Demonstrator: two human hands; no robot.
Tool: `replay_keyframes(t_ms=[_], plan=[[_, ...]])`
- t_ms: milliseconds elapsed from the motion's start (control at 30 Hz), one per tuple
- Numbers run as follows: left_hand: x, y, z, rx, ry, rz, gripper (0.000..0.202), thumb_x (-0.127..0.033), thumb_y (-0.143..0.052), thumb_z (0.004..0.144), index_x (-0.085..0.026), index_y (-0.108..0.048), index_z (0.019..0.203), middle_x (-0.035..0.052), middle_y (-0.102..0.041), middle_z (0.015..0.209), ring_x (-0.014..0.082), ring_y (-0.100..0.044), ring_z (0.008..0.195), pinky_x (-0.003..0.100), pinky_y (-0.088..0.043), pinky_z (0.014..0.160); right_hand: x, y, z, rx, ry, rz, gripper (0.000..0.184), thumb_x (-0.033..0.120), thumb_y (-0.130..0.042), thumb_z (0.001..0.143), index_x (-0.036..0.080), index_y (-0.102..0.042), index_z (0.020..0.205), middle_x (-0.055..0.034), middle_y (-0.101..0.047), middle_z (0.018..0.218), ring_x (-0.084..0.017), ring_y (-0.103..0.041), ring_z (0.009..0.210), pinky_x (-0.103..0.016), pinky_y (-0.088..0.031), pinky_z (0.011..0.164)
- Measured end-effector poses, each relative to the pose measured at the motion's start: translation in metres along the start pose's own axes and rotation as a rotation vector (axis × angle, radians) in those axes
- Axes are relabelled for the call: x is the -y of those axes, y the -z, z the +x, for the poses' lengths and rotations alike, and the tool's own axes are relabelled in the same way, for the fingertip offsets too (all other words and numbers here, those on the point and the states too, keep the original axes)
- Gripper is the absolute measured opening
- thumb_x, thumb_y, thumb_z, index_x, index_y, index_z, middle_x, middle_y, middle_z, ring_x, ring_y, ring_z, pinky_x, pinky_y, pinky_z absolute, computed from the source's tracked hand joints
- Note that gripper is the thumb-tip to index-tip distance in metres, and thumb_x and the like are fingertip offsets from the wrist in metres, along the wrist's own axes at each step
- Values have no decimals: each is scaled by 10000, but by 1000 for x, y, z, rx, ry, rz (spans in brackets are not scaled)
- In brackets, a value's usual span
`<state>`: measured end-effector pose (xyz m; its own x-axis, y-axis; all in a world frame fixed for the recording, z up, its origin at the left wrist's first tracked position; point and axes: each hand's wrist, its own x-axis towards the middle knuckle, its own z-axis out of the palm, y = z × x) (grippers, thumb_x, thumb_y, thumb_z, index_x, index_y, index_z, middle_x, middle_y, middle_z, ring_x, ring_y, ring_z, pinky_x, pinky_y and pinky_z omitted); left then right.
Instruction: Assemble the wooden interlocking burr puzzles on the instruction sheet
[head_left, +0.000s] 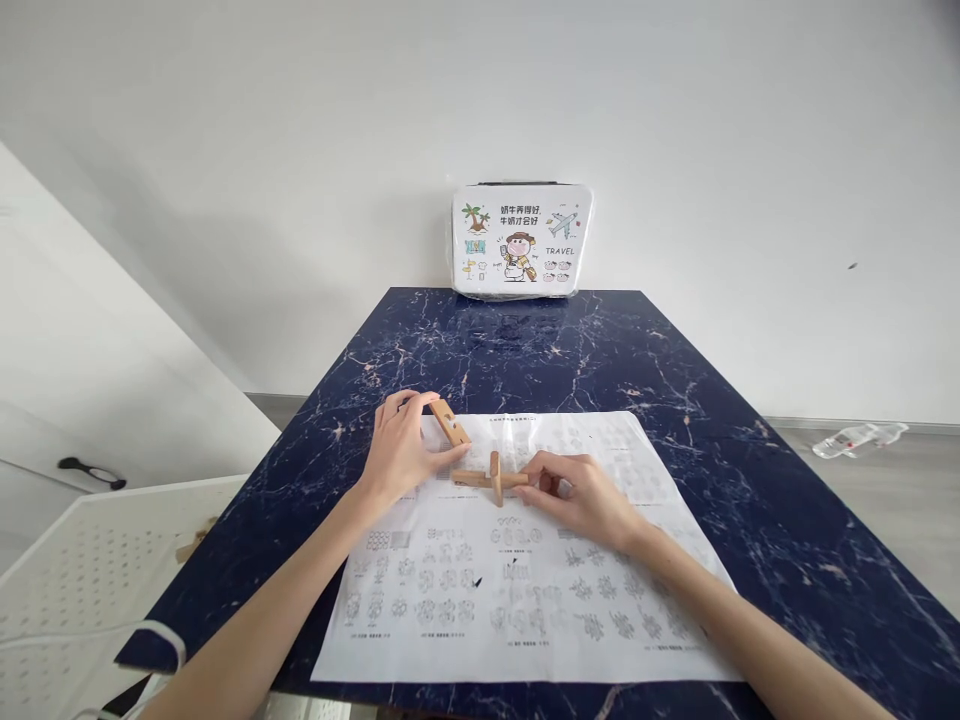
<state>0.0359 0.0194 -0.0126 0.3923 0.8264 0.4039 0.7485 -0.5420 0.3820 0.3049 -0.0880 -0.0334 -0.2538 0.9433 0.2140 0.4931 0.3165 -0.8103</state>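
Observation:
My left hand (pixel 401 450) pinches a notched wooden block (pixel 450 424) between thumb and fingers, holding it tilted just above the paper. My right hand (pixel 585 495) is closed on the right end of a small wooden cross (pixel 491 478) made of two joined sticks, which rests on the paper. The block and the cross are a short gap apart. Both lie over a large white instruction sheet (pixel 517 590) printed with several small puzzle diagrams.
A dark blue marble-patterned table (pixel 720 440) carries the sheet. A white case with cartoon travel drawings (pixel 521 240) leans on the wall at the table's far edge. A white perforated cart (pixel 82 560) stands at lower left. A clear plastic item (pixel 859 438) lies on the floor at right.

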Motion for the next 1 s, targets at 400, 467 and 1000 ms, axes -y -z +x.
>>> replay_keyframes(t_ms=[400,467,1000], plan=[[8,-4,1,47,9,119,530,-346,-781,741,-217,-603,1223,128,-703,1215,429,-527,1288,638,-396,1112,1,-1,1,-6,-27,49,186,377,-670,965,249,-617,841,22,-577,644,-135,-483,553,-304,-387,540],[8,-4,1,29,-24,112,576,-313,-782,726,-206,-588,1258,143,-682,1287,433,-518,1316,654,-383,1139,1,-1,1,-15,-38,56,208,385,-666,971,248,-603,828,25,-562,629,-134,-468,546,-308,-370,534],[-34,3,-19,249,-400,-339,1147,-623,-875,781,-343,-201,1666,136,-355,1698,401,-367,1543,595,-376,1245,13,4,7,11,-190,490,406,582,-678,975,221,-583,818,-22,-692,733,-121,-482,550,-301,-364,535]])
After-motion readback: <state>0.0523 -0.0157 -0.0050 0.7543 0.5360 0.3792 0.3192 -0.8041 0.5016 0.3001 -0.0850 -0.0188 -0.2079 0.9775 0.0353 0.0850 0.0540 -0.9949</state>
